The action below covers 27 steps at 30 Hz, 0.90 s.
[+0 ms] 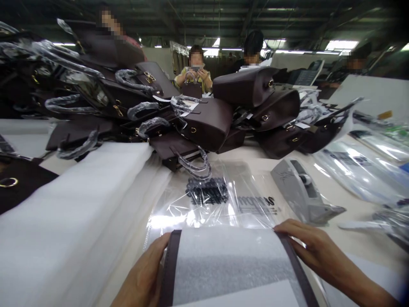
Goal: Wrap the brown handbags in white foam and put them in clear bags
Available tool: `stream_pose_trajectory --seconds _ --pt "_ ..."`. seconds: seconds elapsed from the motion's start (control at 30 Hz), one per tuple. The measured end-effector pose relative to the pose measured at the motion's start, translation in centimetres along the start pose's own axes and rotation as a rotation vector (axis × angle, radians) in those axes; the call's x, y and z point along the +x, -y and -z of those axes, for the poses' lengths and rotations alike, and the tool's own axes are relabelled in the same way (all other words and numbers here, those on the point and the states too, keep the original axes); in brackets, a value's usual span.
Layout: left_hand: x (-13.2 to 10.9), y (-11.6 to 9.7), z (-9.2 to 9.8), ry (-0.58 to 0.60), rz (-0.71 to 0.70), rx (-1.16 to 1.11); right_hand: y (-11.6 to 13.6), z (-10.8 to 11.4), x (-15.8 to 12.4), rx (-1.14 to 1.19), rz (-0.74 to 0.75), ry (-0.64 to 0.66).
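Note:
A dark brown bag lies at the bottom centre, its face covered by a whitish translucent sheet. My left hand is wrapped round the bag's left edge. At the far top corner, my right hand grips the right edge, fingers bent over it. A white piece rests on the sheet near the frame's bottom. Just beyond the bag lie clear plastic bags with dark printing.
Brown handbags with plastic-wrapped handles are piled across the back. White foam sheets are stacked at left. A grey tape dispenser and more plastic bags stand right. Beyond the pile, a person holds a small bag; others are nearby.

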<state>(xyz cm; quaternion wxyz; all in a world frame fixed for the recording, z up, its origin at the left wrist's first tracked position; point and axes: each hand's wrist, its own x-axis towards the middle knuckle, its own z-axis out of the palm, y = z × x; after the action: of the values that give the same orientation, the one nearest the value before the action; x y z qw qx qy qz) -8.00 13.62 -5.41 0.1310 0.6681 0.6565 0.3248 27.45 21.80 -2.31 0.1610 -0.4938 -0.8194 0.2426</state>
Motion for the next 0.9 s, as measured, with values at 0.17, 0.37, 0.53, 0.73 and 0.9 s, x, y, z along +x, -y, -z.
stream_pose_trajectory --seconds 0.17,0.37,0.53,0.73,0.9 --pt "-0.9 1.2 -0.9 0.007 0.202 -0.031 1.4 1.2 0.4 0.012 -0.134 -0.048" --pt "1.7 0.3 -1.2 0.056 0.181 0.043 2.1 0.6 4.0 -0.067 -0.095 0.016" --pt "2.5 0.5 -0.1 0.039 0.111 0.023 3.9 0.3 6.9 -0.123 0.121 0.104" --pt "1.0 1.4 0.8 -0.2 -0.109 0.231 6.3 0.9 5.2 -0.107 0.288 -0.025" --pt "1.1 1.3 -0.9 -0.043 -0.028 0.457 7.2 0.0 6.1 -0.268 0.321 -0.013"
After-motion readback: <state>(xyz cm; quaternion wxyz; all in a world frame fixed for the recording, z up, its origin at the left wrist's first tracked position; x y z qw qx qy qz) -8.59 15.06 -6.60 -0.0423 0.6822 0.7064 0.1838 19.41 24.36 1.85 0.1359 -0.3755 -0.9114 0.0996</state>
